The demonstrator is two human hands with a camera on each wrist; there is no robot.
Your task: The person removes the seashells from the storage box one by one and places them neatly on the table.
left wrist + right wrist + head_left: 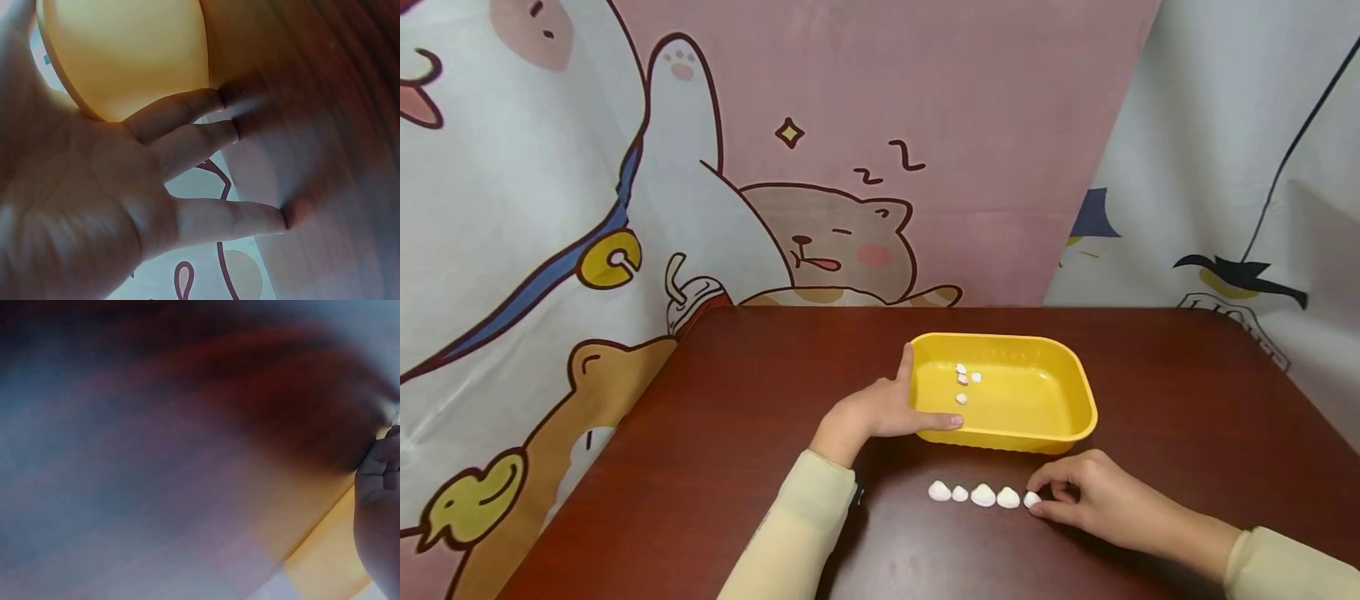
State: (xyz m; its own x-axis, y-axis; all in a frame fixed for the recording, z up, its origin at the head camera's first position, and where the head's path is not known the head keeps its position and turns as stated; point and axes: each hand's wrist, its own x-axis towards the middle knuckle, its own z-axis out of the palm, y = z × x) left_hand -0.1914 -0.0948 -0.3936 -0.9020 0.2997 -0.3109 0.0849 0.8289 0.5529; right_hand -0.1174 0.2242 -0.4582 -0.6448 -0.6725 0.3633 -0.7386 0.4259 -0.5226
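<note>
My right hand (pixel 1093 496) pinches a small white seashell (pixel 1032 500) between thumb and forefinger, low over the table. That shell is at the right end of a row of several white shells, a large one (pixel 983 496) among them. Behind the row stands a yellow tray (pixel 1037 427) holding several small pale shells, one (pixel 961 399) nearer the front. Against the tray's left end rests my left hand (pixel 887 408), its thumb lying over the near rim. In the left wrist view the left fingers (pixel 231 222) are straight and spread beside the tray wall (pixel 137 56).
The dark brown table (pixel 752 383) is shiny and reaches back to a cartoon-printed cloth (pixel 1000 150). More of the cloth hangs at the left and right. Most of the right wrist view is blurred, with part of the right hand (pixel 381 506) at its edge.
</note>
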